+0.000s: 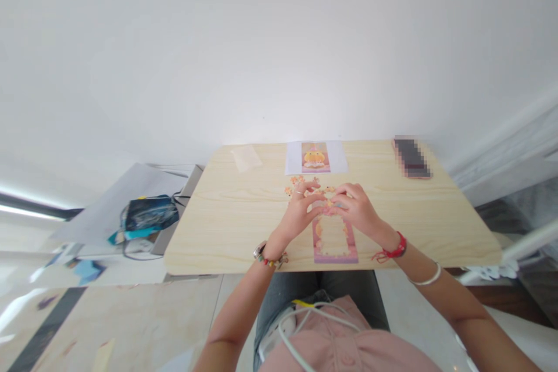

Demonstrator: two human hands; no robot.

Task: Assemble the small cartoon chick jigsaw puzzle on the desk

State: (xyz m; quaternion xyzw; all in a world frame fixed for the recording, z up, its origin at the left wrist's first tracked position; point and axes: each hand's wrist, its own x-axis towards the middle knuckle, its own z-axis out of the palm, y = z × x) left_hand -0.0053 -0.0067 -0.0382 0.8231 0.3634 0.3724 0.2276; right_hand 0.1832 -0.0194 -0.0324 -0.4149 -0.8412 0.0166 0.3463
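Over the middle of a light wooden table (pixel 226 226), my left hand (pixel 300 209) and my right hand (pixel 355 206) meet, fingers pinched together on small puzzle pieces (pixel 328 202). A pink puzzle frame (pixel 333 238) with a pale empty middle lies just below the hands near the front edge. Several loose orange-and-white pieces (pixel 295 181) lie scattered right behind my left hand. A reference picture card (pixel 315 157) showing a yellow figure on pink sits on white paper at the far edge.
A phone (pixel 412 158) lies at the far right corner of the table, a clear plastic wrapper (pixel 246 157) at the far left. A bag with blue items (pixel 148 215) sits on a lower surface to the left. A white wall rises behind.
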